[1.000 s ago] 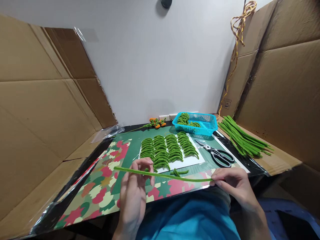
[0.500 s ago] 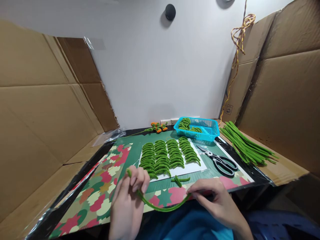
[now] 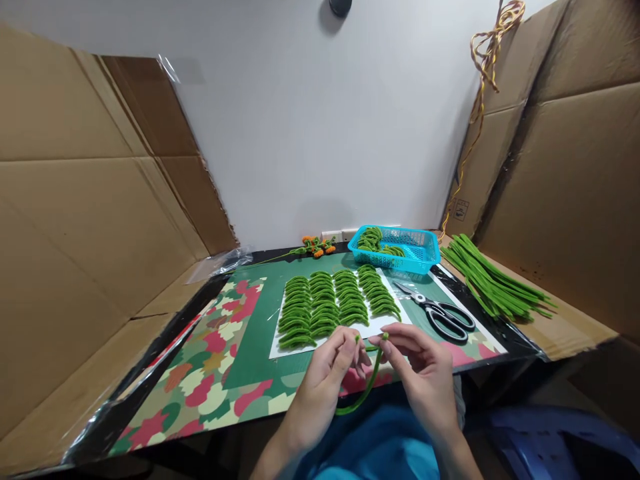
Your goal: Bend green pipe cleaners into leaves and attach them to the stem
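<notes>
Pinching a green chenille stem (image 3: 373, 381) with both hands, above the near edge of the table. With the left hand (image 3: 326, 368), gripping narrowly, one tip just showing at the fingertips. With the right hand (image 3: 425, 367), likewise narrow, thumb and fingertips closed on the other end, that tip poking up above the pinch. Between the two, bent into a hanging curve, dipping low in front of a blue garment (image 3: 380, 440), then passing out of sight behind the left hand; cannot tell its course there.

Just beyond the hands, on a green mat (image 3: 250, 363), laid out in four close columns on a white sheet (image 3: 275, 351): short curved green pieces (image 3: 323, 307), all bowed much alike. To the right of the sheet, scissors (image 3: 421, 299) with black-and-grey handles, blades angled away to the far left. Farther back, a turquoise perforated basket (image 3: 400, 262), holding more such curved pieces toward its left side. Past the basket on the right, loosely fanned, a bundle of long green chenille stems (image 3: 493, 283). At the far edge, left of the basket, an orange-and-green flower sprig (image 3: 319, 248), with crumpled clear plastic (image 3: 223, 262) farther left. Under the mat's left side, a sheet patterned in red, green and cream (image 3: 200, 393).
</notes>
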Available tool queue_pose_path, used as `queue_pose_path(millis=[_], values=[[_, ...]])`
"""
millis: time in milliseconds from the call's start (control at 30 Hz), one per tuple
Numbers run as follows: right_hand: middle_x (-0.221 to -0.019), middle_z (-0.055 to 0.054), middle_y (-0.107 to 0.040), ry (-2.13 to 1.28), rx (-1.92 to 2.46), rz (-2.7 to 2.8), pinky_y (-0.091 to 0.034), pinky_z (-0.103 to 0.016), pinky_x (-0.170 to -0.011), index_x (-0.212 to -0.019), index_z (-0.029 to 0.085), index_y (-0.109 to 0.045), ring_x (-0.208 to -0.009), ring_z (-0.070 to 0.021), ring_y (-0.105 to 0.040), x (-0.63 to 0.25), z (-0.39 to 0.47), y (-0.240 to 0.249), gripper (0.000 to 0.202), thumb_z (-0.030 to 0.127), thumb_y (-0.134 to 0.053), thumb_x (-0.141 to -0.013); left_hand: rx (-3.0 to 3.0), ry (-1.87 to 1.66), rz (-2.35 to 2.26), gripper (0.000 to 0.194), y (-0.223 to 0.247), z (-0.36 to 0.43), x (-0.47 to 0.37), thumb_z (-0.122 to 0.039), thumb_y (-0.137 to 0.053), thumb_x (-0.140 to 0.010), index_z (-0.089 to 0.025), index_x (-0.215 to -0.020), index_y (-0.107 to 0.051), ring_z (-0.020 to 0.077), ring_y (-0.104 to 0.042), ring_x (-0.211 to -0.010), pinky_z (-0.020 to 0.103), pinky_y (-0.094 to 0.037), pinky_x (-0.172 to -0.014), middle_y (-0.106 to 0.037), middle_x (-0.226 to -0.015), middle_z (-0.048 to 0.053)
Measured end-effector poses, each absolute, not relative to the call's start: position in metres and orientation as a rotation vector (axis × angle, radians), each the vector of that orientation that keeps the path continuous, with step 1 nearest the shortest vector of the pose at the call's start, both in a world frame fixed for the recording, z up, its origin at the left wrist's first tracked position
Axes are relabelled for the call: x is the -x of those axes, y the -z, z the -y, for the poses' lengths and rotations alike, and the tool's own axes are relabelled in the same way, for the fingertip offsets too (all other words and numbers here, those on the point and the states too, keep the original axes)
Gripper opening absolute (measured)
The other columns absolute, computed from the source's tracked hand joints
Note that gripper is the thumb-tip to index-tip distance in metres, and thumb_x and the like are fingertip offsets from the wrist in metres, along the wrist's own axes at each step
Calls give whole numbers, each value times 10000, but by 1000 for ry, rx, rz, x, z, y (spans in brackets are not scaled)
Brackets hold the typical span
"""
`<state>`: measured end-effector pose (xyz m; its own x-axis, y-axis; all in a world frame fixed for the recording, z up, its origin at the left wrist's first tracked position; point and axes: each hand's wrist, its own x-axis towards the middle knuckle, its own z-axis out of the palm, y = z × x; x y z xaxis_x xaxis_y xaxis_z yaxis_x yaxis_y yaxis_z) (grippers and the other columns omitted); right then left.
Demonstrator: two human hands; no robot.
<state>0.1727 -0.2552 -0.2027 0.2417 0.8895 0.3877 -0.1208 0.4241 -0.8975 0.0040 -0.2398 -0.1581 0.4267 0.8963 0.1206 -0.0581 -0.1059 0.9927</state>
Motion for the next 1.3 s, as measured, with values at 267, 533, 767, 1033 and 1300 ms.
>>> queue_pose_path(millis=[267, 533, 767, 1033, 1300], values=[[-935, -56, -804, -861, 839, 1102, -645, -307, -737, -1069, 243, -781, -829, -218, -787, -172, 258, 200, 144, 327, -783, -952, -1307, -1084, -674, 323, 190, 237, -8, -447, -572, -1076, -174, -912, -620, 128, -483, -845, 208, -440, -791, -497, -879, 8], [-904, -51, -759, -665, 890, 1401, -567, -316, -757, -1019, 265, -828, -869, -208, -694, -180, 267, 192, 97, 230, -750, -972, -1278, -1014, -639, 355, 185, 238, -10, -477, -623, -1043, -171, -867, -583, 114, -619, -671, 215, -457, -659, -615, -748, -2], [-904, -69, -737, -578, 986, 1519, -524, -353, -803, -923, 235, -748, -876, -228, -638, -187, 274, 181, 124, 297, -691, -1013, -1316, -1026, -762, 430, 184, 242, -12, -545, -712, -963, -143, -822, -654, 87, -474, -580, 204, -360, -548, -574, -683, -4], [-931, -66, -769, -709, 1111, 1435, -553, -299, -712, -1031, 209, -770, -785, -201, -690, -201, 273, 191, 186, 382, -723, -980, -1331, -958, -708, 408, 185, 239, -7, -493, -629, -1028, -117, -926, -749, 101, -443, -647, 233, -341, -622, -620, -753, 30], [-813, -54, -688, -701, 1152, 1517, -514, -264, -602, -866, 207, -738, -690, -173, -575, -214, 275, 185, 244, 417, -701, -984, -1391, -858, -682, 446, 181, 243, -11, -544, -633, -1017, -120, -901, -711, 91, -417, -550, 238, -288, -533, -671, -697, 44]])
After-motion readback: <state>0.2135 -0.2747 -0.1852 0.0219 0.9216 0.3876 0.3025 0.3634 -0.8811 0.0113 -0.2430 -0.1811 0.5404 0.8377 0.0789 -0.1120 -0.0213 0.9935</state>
